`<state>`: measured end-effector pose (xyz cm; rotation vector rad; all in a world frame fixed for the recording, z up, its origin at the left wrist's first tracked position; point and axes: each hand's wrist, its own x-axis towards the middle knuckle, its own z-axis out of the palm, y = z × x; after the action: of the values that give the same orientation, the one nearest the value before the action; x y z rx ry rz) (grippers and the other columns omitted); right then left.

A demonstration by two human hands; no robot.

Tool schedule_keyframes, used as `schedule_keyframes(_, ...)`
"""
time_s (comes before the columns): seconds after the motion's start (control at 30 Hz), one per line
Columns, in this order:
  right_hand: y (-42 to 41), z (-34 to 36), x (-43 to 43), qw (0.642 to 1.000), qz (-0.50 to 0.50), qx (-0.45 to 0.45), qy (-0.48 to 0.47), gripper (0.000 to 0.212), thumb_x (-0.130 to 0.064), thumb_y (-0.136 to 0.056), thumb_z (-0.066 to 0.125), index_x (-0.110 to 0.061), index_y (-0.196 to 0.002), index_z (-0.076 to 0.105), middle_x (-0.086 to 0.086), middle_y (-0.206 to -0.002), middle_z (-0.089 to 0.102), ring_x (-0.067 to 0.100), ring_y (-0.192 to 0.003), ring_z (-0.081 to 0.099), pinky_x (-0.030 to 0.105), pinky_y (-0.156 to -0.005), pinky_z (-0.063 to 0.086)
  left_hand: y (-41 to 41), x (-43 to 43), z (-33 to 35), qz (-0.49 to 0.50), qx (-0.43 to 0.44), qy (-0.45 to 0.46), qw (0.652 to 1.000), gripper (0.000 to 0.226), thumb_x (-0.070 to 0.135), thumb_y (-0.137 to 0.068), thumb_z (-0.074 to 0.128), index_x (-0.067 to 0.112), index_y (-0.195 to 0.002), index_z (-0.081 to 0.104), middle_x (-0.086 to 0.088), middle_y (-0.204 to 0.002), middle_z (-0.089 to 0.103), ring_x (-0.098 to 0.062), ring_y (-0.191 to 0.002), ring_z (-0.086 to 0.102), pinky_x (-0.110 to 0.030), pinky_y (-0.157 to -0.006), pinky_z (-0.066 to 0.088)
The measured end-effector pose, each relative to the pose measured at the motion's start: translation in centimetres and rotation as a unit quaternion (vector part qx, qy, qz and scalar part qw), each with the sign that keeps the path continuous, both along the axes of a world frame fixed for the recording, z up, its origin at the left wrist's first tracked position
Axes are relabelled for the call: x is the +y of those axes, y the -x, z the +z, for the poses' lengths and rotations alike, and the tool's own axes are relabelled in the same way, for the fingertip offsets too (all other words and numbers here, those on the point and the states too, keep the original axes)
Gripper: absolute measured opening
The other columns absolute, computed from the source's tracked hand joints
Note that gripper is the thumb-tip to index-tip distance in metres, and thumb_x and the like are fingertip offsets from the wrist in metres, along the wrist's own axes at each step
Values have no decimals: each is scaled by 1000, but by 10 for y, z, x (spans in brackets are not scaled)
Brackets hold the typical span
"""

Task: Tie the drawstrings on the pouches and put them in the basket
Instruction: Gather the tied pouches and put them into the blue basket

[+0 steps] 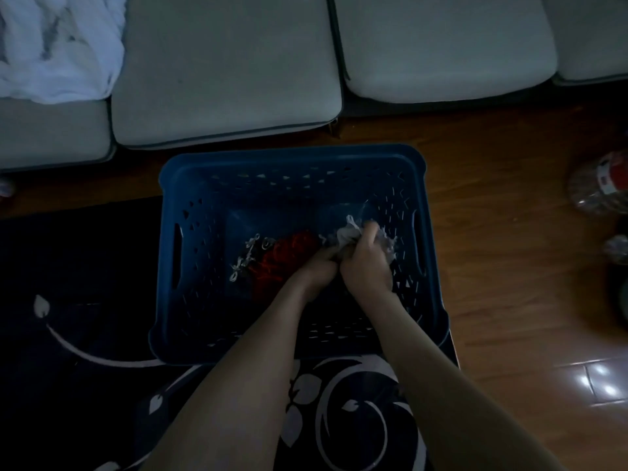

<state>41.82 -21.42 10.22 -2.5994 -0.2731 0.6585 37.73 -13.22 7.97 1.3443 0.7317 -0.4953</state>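
A dark blue plastic basket point(190, 185) with slotted walls stands on the floor in front of me. Both my hands reach down inside it. My right hand point(365, 263) grips a bunched grey pouch point(350, 232) near the basket's right wall. My left hand point(319, 270) lies right beside it, its fingers on the same grey cloth; its grip is partly hidden. A red pouch point(289, 256) lies on the basket's bottom to the left of my hands, with a pale knotted drawstring point(246, 254) trailing from it. The scene is dim.
Grey sofa cushions point(224, 69) run across the back, with white cloth point(57, 45) heaped at the far left. A dark rug with white floral swirls point(326, 402) lies under the basket's near side. Wooden floor extends right, where clear plastic bottles point(601, 188) stand.
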Motion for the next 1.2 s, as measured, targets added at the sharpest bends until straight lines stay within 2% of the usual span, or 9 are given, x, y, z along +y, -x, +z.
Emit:
schedule_keyframes(0.1, 3, 1, 2, 998, 27, -28, -39, 51, -6, -89, 46, -6, -136, 25, 23, -122, 52, 36, -111, 53, 44, -78, 51, 2, -1, -6, 44, -35, 19, 998, 28, 6, -98, 45, 25, -118, 53, -1, -117, 58, -10, -102, 56, -16, -79, 46)
schedule_keyframes(0.2, 2, -6, 0, 998, 5, 65, 22, 58, -15, -91, 49, -11, -139, 18, 24, -130, 47, 37, -115, 52, 44, -85, 49, 3, 0, -15, -54, -20, -29, 998, 27, 8, -94, 54, 23, -116, 57, 3, -111, 62, -7, -99, 57, -16, -83, 48)
schedule_keyframes(0.3, 0, -15, -4, 989, 3, 141, 55, 59, -20, -91, 51, -16, -139, 16, 24, -132, 44, 38, -119, 47, 46, -94, 46, 5, 2, -19, -123, 53, -17, 991, 33, 6, -88, 61, 21, -118, 58, -7, -114, 64, -18, -99, 62, -32, -84, 54)
schedule_keyframes(0.4, -3, -20, -3, 981, 9, 176, 77, 61, -20, -90, 52, -19, -138, 14, 25, -133, 42, 38, -120, 45, 46, -94, 45, 5, 4, -14, -130, 117, 11, 985, 34, -1, -89, 56, 27, -109, 51, -4, -95, 63, -16, -80, 61, -32, -71, 54)
schedule_keyframes(0.53, -3, -24, -8, 971, 6, 218, 94, 71, -22, -91, 52, -19, -143, 5, 28, -142, 30, 40, -128, 37, 47, -98, 40, 4, 9, -7, -193, 208, 5, 959, 24, 11, -91, 58, 17, -114, 55, -1, -85, 64, -15, -78, 60, -31, -74, 52)
schedule_keyframes(0.67, 2, -27, -4, 968, 34, 230, 92, 86, -21, -90, 58, -17, -146, -7, 29, -145, 23, 40, -131, 33, 46, -104, 37, 10, 15, -7, -154, 221, -57, 961, 25, 16, -92, 58, 12, -117, 55, -8, -98, 63, -21, -90, 58, -35, -81, 49)
schedule_keyframes(0.8, 10, -20, -3, 956, 120, 254, 78, 91, -14, -90, 58, -29, -146, -12, 24, -150, 18, 38, -130, 38, 45, -104, 39, 17, 15, -6, -140, 230, -117, 956, 27, 17, -95, 51, 5, -118, 56, -16, -115, 62, -27, -98, 61, -40, -85, 53)
schedule_keyframes(1.03, 21, 7, -9, 965, 138, 211, 78, 99, -10, -86, 55, -40, -141, -21, 25, -127, 51, 33, -102, 61, 46, -92, 49, 29, 13, 17, -148, 243, -121, 951, 33, 32, -98, 48, 5, -118, 54, -15, -111, 62, -29, -99, 64, -40, -84, 55)
schedule_keyframes(1.2, 28, 27, -9, 964, 159, 161, 140, 93, -9, -91, 47, -19, -144, -29, 26, -124, 55, 33, -103, 61, 40, -86, 48, 38, 12, 34, -177, 233, -153, 944, 36, 34, -99, 46, 5, -118, 56, -15, -113, 64, -28, -101, 63, -36, -80, 52)
